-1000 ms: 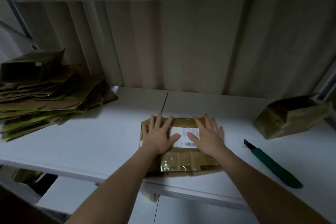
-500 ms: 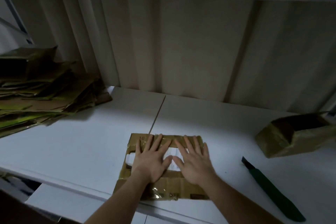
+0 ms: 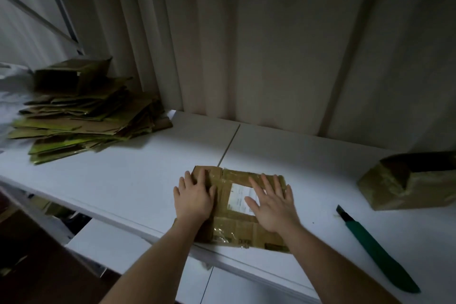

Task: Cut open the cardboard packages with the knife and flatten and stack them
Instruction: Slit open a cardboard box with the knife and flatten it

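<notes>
Flattened package point(image 3: 237, 212): lying flat on the white table point(image 3: 123, 180), right at the near edge, middle of the view. Brown cardboard with shiny tape and a white label point(image 3: 238, 196) on top.
Left hand point(image 3: 193, 198): palm down on the left part of the package, fingers straight and spread, pressing it flat.
Right hand point(image 3: 271, 205): same deal on the right part, flat and spread, partly covering the label.
Hands together?: close, side by side, not touching each other.
Knife point(image 3: 375, 249): green handle, lying on the table well to the right of the package, nobody holding it. Blade end looks dark, kinda hard to tell in this light.
Unopened-looking package point(image 3: 407, 180): taped brown box at the far right; it's pretty dim there.
Stack point(image 3: 81, 121): pile of flattened cardboard at the far left of the table, with one box point(image 3: 71, 76) sitting on top, not flattened.
</notes>
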